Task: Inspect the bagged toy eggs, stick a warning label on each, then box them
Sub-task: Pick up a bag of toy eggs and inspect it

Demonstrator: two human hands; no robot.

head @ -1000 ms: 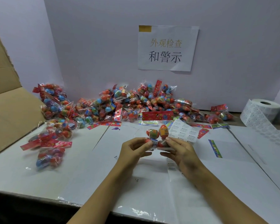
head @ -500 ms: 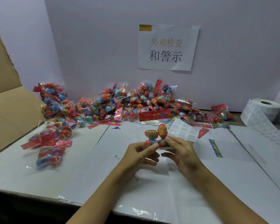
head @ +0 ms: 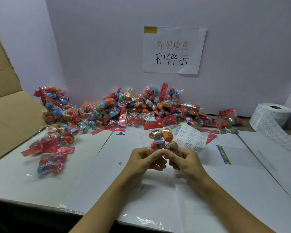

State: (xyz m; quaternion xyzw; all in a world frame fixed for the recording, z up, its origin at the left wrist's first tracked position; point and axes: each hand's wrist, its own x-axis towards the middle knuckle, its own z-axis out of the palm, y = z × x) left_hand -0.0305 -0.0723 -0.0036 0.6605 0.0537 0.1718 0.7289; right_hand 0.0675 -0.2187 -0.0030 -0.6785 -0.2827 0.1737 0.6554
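Now inspecting: we are holding one bag of toy eggs (head: 162,139) upright above the table (head: 91,165), pinched at its lower edge by both hands.
Our left hand (head: 145,161) and right hand (head: 186,163) are each gripping the bag, fingers curled; we are judging that slow turning would expose every egg. Behind it, the warning label sheet (head: 191,139) is lying just beside, the pile of bags (head: 133,108) farther back, the label roll (head: 270,116) at right, the cardboard box (head: 10,115) at left. Compared with a second ago, we are holding the bag more upright, hands closer together.

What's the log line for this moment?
stage: inspect | left hand: holds egg bag | right hand: holds egg bag | label: not visible
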